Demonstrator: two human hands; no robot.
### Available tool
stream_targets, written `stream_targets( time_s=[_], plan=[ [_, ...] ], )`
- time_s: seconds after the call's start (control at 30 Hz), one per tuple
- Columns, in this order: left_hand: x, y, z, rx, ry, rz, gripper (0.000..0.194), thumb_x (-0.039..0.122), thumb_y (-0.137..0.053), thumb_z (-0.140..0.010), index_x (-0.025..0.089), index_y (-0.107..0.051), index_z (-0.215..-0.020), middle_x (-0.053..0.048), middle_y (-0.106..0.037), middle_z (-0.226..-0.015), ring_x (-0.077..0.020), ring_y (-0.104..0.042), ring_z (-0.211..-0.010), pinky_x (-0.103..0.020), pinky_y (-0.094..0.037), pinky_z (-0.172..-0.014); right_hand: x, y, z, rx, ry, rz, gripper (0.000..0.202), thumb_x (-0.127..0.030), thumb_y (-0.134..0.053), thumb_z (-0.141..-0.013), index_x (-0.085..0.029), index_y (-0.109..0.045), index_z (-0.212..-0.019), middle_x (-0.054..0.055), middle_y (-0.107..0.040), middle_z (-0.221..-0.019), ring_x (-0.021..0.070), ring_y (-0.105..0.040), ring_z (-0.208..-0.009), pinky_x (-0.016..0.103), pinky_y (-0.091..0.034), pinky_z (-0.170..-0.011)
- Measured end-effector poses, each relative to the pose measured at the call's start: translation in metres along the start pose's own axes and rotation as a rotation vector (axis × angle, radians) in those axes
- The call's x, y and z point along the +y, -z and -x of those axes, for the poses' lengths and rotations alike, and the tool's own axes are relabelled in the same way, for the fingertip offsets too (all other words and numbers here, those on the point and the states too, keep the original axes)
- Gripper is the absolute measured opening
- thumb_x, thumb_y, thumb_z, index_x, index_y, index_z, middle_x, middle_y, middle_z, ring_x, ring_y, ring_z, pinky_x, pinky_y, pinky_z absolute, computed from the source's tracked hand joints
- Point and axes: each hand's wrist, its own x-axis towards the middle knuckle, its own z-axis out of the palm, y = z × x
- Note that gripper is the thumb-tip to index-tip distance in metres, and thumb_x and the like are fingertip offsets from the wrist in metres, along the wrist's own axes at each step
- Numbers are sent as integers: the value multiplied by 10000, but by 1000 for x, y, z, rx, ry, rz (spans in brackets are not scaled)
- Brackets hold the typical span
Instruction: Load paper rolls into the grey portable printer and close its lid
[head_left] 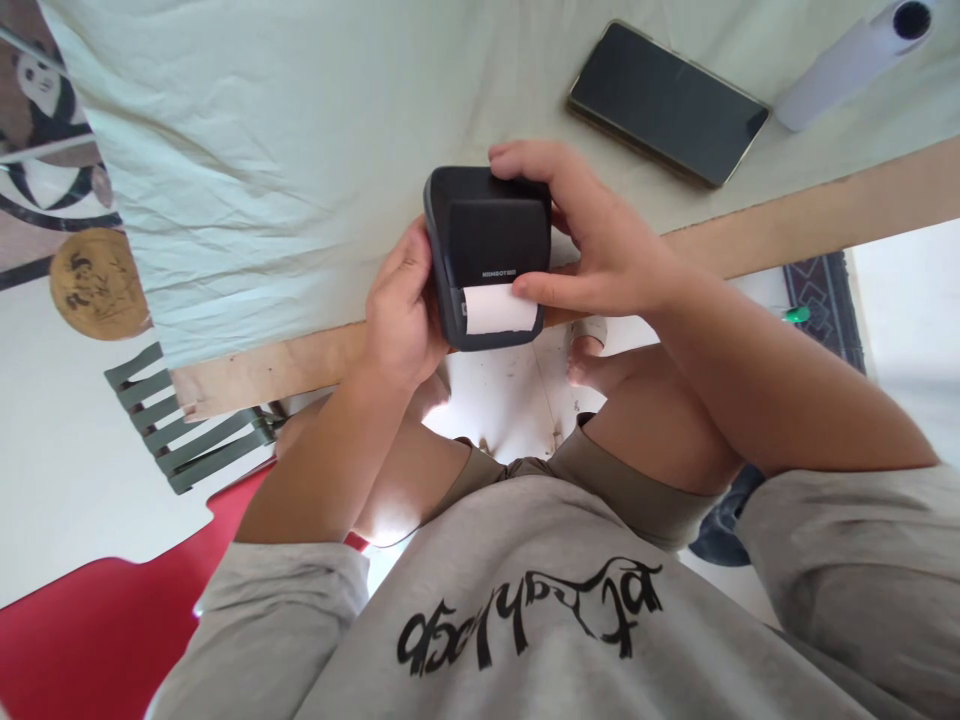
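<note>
A black label printer [499, 235] is held between my two hands just over the table's near edge. White label paper [491, 308] sticks out at its lower end. My left hand [409, 305] wraps the printer's left side, thumb along the edge, with most fingers hidden beneath. On the right side my right hand [600, 235] grips it, index finger on the top far edge. The right thumb rests on the upper right corner of the white paper. Whether the paper is loose or attached inside cannot be seen.
The table has a pale green cloth [262, 150] and a bare wooden edge [825, 210]. A dark-screened phone [667, 105] lies at the upper right, beside a white cylinder [847, 70]. A red seat [112, 620], a green slatted rack [191, 425] and a round golden object [97, 283] are at the left.
</note>
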Motion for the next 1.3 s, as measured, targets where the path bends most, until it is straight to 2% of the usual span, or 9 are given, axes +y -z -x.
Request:
stream_targets(
  time_s=[0.2,0.47,0.6,0.7,0.77,0.87,0.97,1.07,1.3],
  plan=[
    [1,-2,2,14,-34,-11,262,392,-444,-950,213,-626,-889,-13,-650,-817,-199,-617,-1050,-330,-516,-883,-3,-1,-2,29,-121,29,670,-529,-675,-721,-343,-437,-1319,14,-424,-1444,278,-389,-1337,392,-481,-985],
    [1,-1,-3,-28,35,73,282,417,-430,-933,213,-624,-941,-24,-670,-930,-222,-586,-1136,-364,-498,-940,-6,7,1,28,-42,147,686,-567,-645,-743,-280,-434,-1329,73,-432,-1414,264,-417,-1294,354,-503,-918],
    [2,-2,-2,-96,58,132,288,421,-447,-915,198,-623,-967,-40,-680,-968,-226,-611,-1071,-355,-499,-918,-15,14,2,263,1,269,614,-568,-656,-744,-211,-514,-1223,82,-530,-1170,202,-546,-1012,310,-490,-805],
    [2,-1,0,-95,61,32,187,324,-576,-864,200,-612,-999,-9,-675,-890,-173,-646,-866,-296,-511,-782,-22,9,-5,479,-88,146,292,-412,-564,-863,-225,-458,-1060,3,-463,-1126,60,-472,-624,254,-457,-610],
    [2,0,1,-72,61,-31,184,307,-600,-853,206,-612,-1006,7,-658,-827,-149,-640,-791,-266,-497,-709,-23,4,-11,607,-34,-55,175,-323,-504,-885,-222,-365,-916,-1,-369,-997,41,-412,-559,239,-474,-561],
    [3,0,3,-56,58,-59,189,352,-595,-856,207,-627,-972,3,-653,-830,-159,-642,-830,-268,-500,-717,-22,-1,-17,665,68,-178,288,-302,-532,-847,-258,-254,-784,-10,-273,-780,99,-439,-637,284,-512,-668],
    [3,0,3,-69,75,-76,224,388,-606,-854,217,-632,-996,-7,-666,-894,-188,-649,-916,-300,-519,-777,-21,0,-15,556,14,48,241,-187,-545,-805,-242,-326,-720,7,-438,-729,128,-450,-646,293,-431,-624],
    [3,-1,3,-83,56,-95,240,407,-590,-866,211,-632,-996,-18,-669,-901,-220,-637,-1045,-339,-527,-874,-22,1,-7,295,-48,399,59,-160,-508,-806,-202,-549,-806,20,-612,-856,132,-492,-626,308,-396,-622],
    [3,-1,4,-159,24,-144,233,384,-575,-885,200,-636,-1013,-39,-672,-954,-225,-600,-1155,-335,-514,-958,-40,0,1,-40,-201,795,200,-310,-504,-849,-295,-618,-1012,-21,-676,-1038,204,-606,-753,304,-228,-503]
  ],
)
